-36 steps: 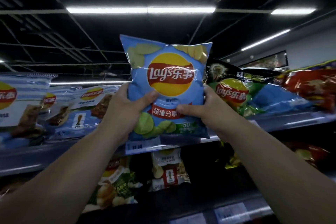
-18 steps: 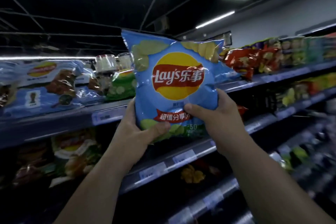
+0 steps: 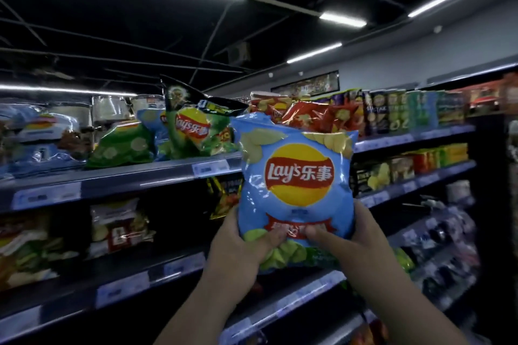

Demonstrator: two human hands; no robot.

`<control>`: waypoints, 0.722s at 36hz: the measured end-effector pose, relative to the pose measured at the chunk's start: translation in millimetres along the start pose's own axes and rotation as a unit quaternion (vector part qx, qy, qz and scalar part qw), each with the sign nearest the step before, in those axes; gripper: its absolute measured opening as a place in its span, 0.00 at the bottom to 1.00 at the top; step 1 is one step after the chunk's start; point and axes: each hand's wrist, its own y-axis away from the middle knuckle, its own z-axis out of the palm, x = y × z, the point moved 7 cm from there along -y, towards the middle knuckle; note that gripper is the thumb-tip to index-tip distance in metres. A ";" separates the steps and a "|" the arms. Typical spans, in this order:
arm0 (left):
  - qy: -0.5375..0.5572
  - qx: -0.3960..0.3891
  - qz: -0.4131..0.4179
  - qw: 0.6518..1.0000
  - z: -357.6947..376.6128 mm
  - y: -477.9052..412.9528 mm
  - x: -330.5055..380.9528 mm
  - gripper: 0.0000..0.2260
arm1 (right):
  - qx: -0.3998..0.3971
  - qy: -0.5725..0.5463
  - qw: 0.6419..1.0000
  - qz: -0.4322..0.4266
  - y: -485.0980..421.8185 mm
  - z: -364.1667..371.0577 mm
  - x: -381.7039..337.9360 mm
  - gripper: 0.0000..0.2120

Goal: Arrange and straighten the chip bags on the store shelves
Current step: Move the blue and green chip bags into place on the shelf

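Note:
A light blue Lay's chip bag stands upright in front of the shelves, held off the shelf by both hands. My left hand grips its lower left corner, thumb across the front. My right hand grips the lower right corner, thumb pressed on the front too. On the top shelf behind, a green Lay's bag leans upright and another green bag lies flat. Red chip bags sit further right.
Blue bags lie at the top shelf's left end. Cans and boxed snacks fill its right end. Lower shelves hold more bags, with price tags along the edges. A dark upright panel closes the shelving on the right.
The blue bag has come down and to the right with both hands still on it. The view has swung right along the aisle, showing more of the shelves.

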 end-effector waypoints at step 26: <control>-0.180 0.171 0.164 0.955 -66.0 -143.0 40.8 0.20 | 0.054 0.007 0.993 -0.109 -179.5 6.7 18.1 0.19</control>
